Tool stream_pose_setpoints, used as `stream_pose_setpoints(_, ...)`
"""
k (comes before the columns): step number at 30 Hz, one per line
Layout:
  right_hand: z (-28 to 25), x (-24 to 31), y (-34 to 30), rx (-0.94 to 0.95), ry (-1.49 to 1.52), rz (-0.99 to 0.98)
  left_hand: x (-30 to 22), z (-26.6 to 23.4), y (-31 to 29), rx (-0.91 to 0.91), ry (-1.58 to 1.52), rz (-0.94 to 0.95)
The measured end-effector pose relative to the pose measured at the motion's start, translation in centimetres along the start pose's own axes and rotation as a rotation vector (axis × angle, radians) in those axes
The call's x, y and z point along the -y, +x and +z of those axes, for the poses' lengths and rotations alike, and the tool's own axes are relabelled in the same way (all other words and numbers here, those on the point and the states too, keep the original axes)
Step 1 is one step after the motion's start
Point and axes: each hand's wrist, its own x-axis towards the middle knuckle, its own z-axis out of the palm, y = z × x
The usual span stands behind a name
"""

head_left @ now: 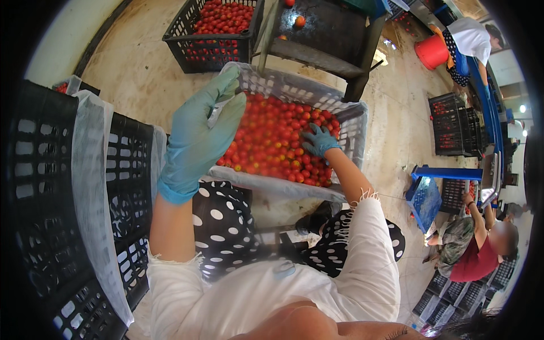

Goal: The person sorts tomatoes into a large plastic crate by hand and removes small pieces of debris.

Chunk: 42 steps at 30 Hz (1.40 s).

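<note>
A lined crate (pixel 356 133) full of small red cherry tomatoes (pixel 269 127) stands in front of my knees. My right hand (pixel 321 140), in a blue glove, rests on the tomatoes toward the right side with its fingers spread. Raised over the crate's left end is my left hand (pixel 201 127), also blue-gloved and much closer to view. Its fingers are stretched out, with a gap beside the thumb, and I see no tomato in it. This hand hides part of the crate's left side.
Beyond the crate stands a dark metal chute (pixel 323 34) with a few tomatoes on it. A black crate (pixel 212 37) of tomatoes is at the far left. Stacked black crates (pixel 45 170) line my left. Two people work at the right, near a red bucket (pixel 432 52) and blue frame (pixel 447 173).
</note>
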Motion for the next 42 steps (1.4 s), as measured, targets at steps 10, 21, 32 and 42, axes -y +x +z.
stream_pose_setpoints(10,-4.6,2.6,-7.9,0.716,-0.051,-0.187,1.1,1.1,0.3,0.040,-0.077,0.088)
stream_pose_setpoints(21,-5.8,2.7,-4.8,0.026,0.152,-0.168,1.9,2.4,0.8,0.099,0.093,0.184)
stream_pose_setpoints(32,2.6,9.7,8.2,-0.212,0.001,0.092,2.1,2.4,0.9,0.062,0.175,0.213)
stream_pose_setpoints(42,-3.4,8.8,1.7,-0.266,1.294,-0.084,2.0,1.3,0.5,-0.021,0.079,0.171)
